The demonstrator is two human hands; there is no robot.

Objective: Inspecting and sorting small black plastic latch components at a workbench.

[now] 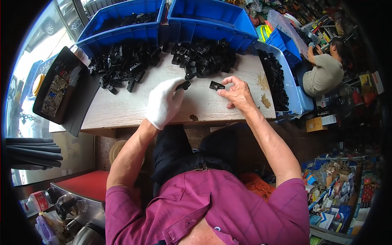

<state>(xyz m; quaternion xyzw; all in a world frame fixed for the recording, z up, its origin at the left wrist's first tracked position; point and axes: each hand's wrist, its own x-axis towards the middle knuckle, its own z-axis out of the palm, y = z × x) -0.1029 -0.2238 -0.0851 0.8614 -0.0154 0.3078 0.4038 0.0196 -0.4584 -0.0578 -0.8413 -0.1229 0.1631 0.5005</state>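
Observation:
A white knitted glove covers my left hand point(164, 103), whose thumb and fingers are closed on a small black plastic part point(184, 85). My bare right hand point(239, 93) pinches another black plastic part point(216, 85), a hollow oblong piece, by its right end between thumb and forefinger. Both parts are held just over the pale wood-grain table point(196, 105), apart from each other. Beyond my left hand lies a loose heap of similar black parts point(122, 65). A second heap of black parts point(204, 57) lies beyond my right hand.
Two blue bins, one holding black parts point(118, 27) and one further right point(212, 20), stand along the table's far edge. A dark open case point(55, 87) leans at the left. At the right is a pale blue tub point(300, 100) of black parts. Another person point(324, 73) works beyond it.

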